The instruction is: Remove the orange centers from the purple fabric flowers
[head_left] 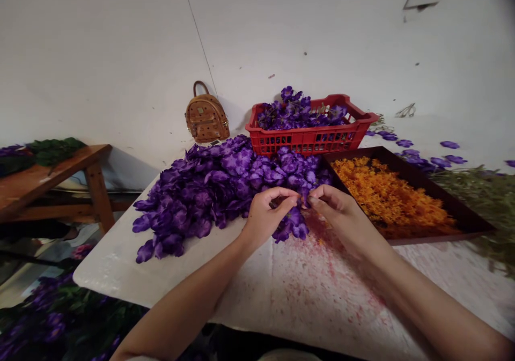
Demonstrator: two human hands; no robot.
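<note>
My left hand is closed in a pinch near the middle of the table, its fingertips close to those of my right hand, which is pinched too. Whatever is between the fingertips is too small to make out. Just beneath the hands lie a few purple flowers. A large heap of purple petals spreads to the left and behind. Right of my right hand, a dark tray holds orange flower centres.
A red basket of purple flowers stands at the back, with a brown backpack to its left. Green stems and loose purple petals lie at the right. A wooden bench stands left of the white table.
</note>
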